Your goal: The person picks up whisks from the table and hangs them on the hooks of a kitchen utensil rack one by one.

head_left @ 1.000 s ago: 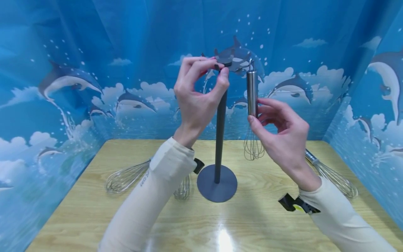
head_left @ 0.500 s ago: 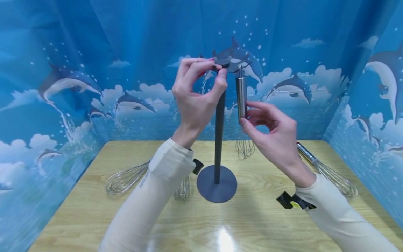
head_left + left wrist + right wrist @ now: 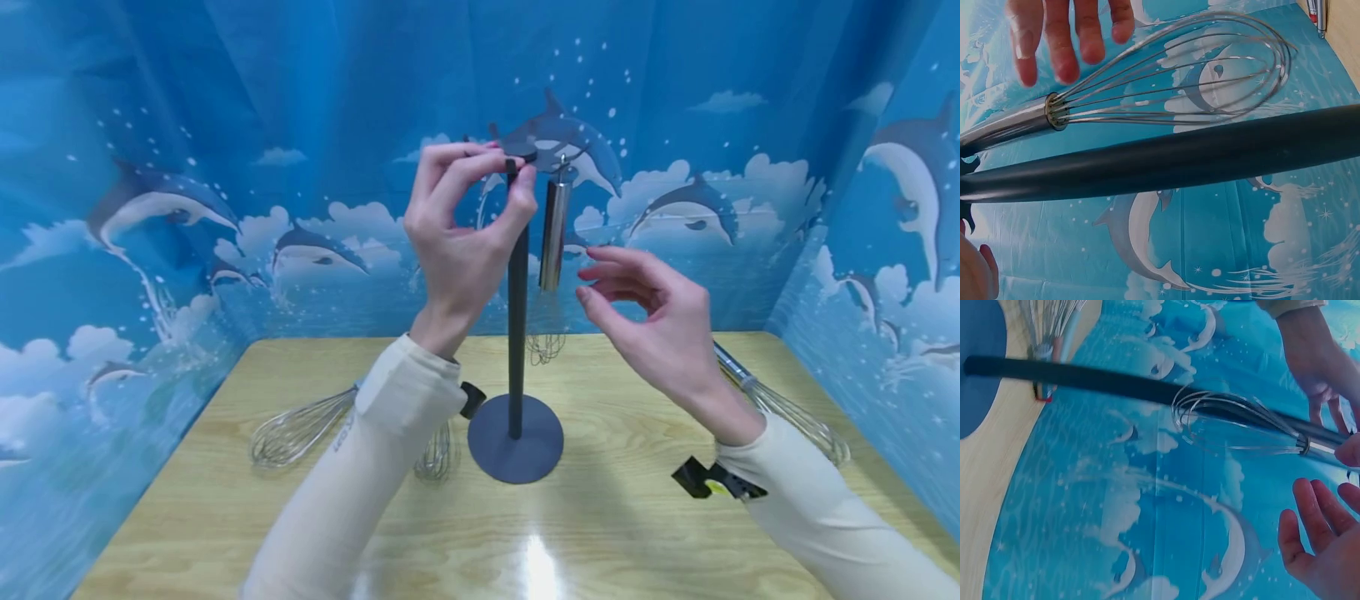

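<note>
A small whisk with a shiny metal handle hangs by its end loop from a hook at the top of a dark stand. My left hand pinches the stand's top between thumb and fingers, just left of the hanging whisk. To the right of the handle, my right hand is apart from it, fingers loosely bent and holding nothing. In the left wrist view the whisk's wire loops run alongside the dark pole. The right wrist view shows a gap between my right hand and the whisk.
One whisk lies on the wooden table at left, partly behind my left sleeve. Another whisk's wires show beside the stand's round base. A larger whisk lies at right behind my right wrist. A dolphin-print curtain surrounds the table.
My right hand has brought the whisk leftward to the stand's hook and let go of it. The whisk now hangs, its lower end swung left. My left hand still pinches the stand's top.
</note>
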The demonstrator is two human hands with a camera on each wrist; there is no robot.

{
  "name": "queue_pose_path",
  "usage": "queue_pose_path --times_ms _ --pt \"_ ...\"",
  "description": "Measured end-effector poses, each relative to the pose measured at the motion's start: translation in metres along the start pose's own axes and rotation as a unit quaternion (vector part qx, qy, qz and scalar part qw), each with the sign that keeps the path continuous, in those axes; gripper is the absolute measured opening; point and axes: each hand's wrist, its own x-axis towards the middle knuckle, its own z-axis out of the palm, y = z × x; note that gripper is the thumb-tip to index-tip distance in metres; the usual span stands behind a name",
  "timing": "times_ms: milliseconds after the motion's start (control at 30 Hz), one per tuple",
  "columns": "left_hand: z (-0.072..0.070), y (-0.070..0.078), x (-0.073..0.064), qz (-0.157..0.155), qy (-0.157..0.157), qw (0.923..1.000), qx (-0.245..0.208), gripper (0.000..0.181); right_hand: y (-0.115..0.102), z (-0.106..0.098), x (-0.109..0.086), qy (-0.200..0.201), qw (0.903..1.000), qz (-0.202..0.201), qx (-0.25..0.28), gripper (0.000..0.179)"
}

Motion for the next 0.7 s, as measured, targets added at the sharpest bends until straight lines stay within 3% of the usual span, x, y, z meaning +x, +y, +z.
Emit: queue_pose_path --times_ms 200,367,567,700 --pt "0.004 0.002 -0.002 0.015 0.012 0.9998 0.000 0.017 0.018 -0.023 -0.008 0.005 0.9978 0.019 -0.064 0.037" --pt "0.007 0.001 -0.002 0.025 0.024 0.9994 -0.002 0.016 0.040 -0.042 -0.014 -0.007 0.9884 0.054 -0.142 0.033" --pt "0.008 0.002 -0.003 0.027 0.031 0.9991 0.007 0.015 0.066 -0.061 -0.017 -0.064 0.9649 0.130 -0.219 0.036" --pt "0.009 0.003 -0.004 0.027 0.034 0.9990 0.012 0.015 0.084 -0.071 -0.019 -0.114 0.9461 0.153 -0.261 0.041"
